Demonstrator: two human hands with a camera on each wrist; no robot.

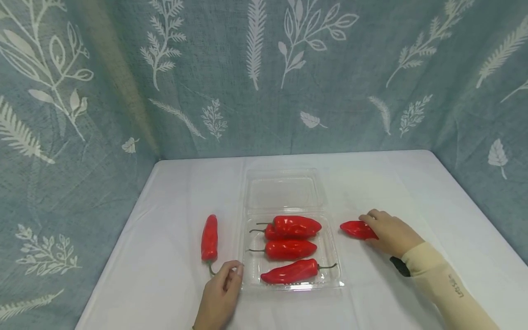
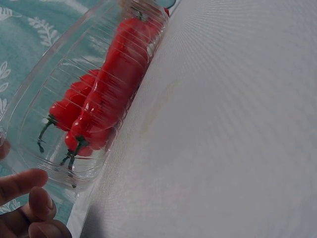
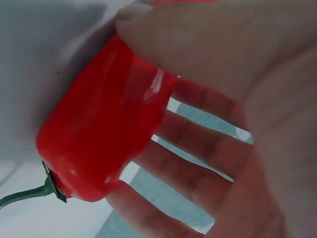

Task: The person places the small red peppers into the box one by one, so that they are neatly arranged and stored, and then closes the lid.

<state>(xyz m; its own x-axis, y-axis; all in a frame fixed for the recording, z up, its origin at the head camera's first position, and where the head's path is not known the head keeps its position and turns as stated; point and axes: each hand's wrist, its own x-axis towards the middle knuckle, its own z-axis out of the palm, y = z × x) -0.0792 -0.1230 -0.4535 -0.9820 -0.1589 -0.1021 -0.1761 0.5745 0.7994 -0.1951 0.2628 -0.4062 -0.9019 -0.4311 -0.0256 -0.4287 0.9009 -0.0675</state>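
Note:
On the right of the table my right hand [image 1: 389, 233] grips a red pepper [image 1: 358, 229]. In the right wrist view its thumb lies across this pepper [image 3: 106, 129], with the fingers along the far side and the green stem sticking out. My left hand [image 1: 220, 293], loosely bent, rests by the left edge of a clear plastic clamshell box [image 1: 253, 279]; whether its fingertips touch the wall I cannot tell. Several red peppers lie in the box, among them a front one [image 1: 290, 272] whose stem points right. The left wrist view shows peppers [image 2: 119, 74] through the clear wall.
Another red pepper [image 1: 209, 238] lies left of the box, its stem toward my left hand. The box's lid [image 1: 284, 192] is folded back behind it. A white cloth covers the table [image 1: 173, 192], and a blue-green leaf-patterned curtain [image 1: 231, 119] stands behind and at both sides.

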